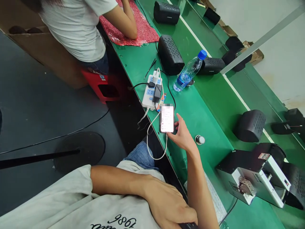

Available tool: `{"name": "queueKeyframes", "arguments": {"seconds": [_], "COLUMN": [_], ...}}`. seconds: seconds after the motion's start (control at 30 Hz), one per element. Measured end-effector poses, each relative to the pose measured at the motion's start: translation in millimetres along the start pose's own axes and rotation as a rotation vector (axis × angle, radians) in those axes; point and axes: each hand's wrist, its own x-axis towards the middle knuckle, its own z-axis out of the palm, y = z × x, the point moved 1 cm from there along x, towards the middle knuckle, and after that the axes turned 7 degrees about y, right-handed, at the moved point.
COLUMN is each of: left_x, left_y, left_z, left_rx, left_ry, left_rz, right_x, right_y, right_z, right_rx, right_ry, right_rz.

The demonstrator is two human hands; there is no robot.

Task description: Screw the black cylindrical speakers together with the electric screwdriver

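Observation:
My right hand (183,135) grips the lower right edge of a lit smartphone (166,118) at the near edge of the green bench (202,108), with the thumb stretched towards the screen. A white cable (152,143) loops from the phone's bottom end up to a white power strip (149,92). My left hand (168,203) lies across my body next to my right forearm. Its fingers curl over a dark thing (188,225) at the bottom edge that I cannot make out.
A water bottle (188,70), several black speakers (170,54) (251,125) and a small metal cylinder (199,139) stand on the bench. A grey machine (254,178) sits at the right. A co-worker in white (76,28) sits on a red stool (102,86) by red bubble wrap (140,31).

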Motion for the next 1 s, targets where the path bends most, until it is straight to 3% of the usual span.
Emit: {"name": "queueKeyframes", "arguments": {"seconds": [0.23, 0.5, 0.63, 0.73, 1.0], "left_x": [-3, -1, -4, -6, -10], "left_y": [-1, 4, 5, 4, 5], "left_z": [7.6, 6.3, 8.0, 10.5, 9.5], "left_rx": [0.067, 0.062, 0.039, 0.028, 0.003], "left_ry": [-0.003, -0.034, -0.020, 0.000, 0.034], "left_rz": [0.006, -0.007, -0.010, -0.021, -0.027], "right_x": [14, -8, -7, -1, -1], "right_y": [-2, -5, -3, -5, -36], "right_z": [9, 15, 16, 19, 49], "right_rx": [0.008, 0.015, -0.012, -0.071, -0.306], "right_ry": [0.133, 0.153, 0.152, 0.225, 0.338], "right_rz": [0.064, 0.013, -0.001, 0.043, -0.002]}}
